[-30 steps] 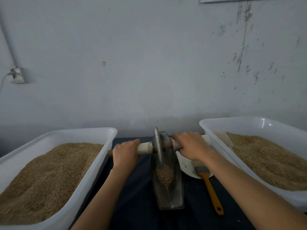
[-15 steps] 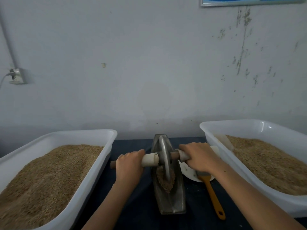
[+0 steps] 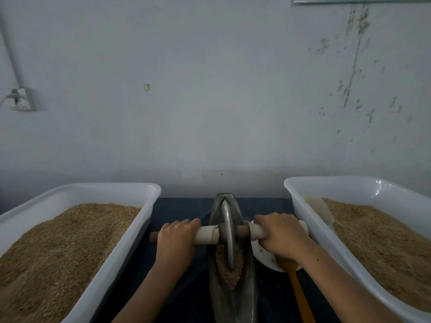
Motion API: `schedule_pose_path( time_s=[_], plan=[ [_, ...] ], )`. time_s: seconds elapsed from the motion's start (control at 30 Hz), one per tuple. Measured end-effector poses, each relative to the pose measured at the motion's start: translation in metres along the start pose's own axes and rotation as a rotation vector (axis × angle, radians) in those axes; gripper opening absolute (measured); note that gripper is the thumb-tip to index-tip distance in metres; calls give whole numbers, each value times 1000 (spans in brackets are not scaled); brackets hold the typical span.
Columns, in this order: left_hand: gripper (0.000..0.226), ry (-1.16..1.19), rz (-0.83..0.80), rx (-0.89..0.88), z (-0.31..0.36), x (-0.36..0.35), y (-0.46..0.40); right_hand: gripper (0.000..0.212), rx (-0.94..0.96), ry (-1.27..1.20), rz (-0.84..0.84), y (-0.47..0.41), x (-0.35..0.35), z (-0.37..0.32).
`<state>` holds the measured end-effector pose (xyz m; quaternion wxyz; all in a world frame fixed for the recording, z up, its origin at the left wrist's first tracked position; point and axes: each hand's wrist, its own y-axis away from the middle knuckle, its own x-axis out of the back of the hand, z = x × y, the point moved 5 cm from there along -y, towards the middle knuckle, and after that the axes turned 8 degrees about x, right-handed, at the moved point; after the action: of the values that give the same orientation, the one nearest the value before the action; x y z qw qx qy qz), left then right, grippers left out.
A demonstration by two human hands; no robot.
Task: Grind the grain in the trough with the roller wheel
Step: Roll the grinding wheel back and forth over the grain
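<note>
While both hands gripped the axle, the wheel point(image 3: 227, 234) stood upright in the trough point(image 3: 233, 299), its lower edge sunk into a small heap of grain point(image 3: 229, 273) lying in the middle of the trough. The left hand point(image 3: 176, 240) was curled around the pale sleeve of the axle point(image 3: 207, 234) on the wheel's left side, with a dark wooden stub showing past its outer edge. The right hand point(image 3: 281, 235) was wrapped around the matching sleeve on the wheel's right side. The hands were apart, one on each side of the wheel.

The trough was a narrow, boat-shaped metal vessel that ran away from the viewer on a dark cloth point(image 3: 182, 208). A large white tub point(image 3: 98, 271) of grain sat to its left and another tub point(image 3: 349, 259) to its right. Just right of the trough, partly under the right hand, lay a white plate point(image 3: 263, 257) and a brush with an orange handle point(image 3: 300, 297). A pale, stained wall point(image 3: 210, 101) stood behind.
</note>
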<state>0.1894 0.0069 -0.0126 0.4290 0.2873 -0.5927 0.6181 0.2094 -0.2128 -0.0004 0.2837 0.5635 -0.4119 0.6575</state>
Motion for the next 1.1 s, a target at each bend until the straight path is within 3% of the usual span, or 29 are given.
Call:
schedule_pose_path(
  time_s=[0.43,0.7,1.1],
  plan=[
    [32,-131,-175,-151,18,4,-6,18,0,34,112,8,-8,-16],
    [19,-189,-115,-96,19,-9,-21,16,27,15,152,-7,-13,-8],
    [22,-140,-221,-91,11,-20,-40,15,-26,99,137,-23,-14,0]
  ],
)
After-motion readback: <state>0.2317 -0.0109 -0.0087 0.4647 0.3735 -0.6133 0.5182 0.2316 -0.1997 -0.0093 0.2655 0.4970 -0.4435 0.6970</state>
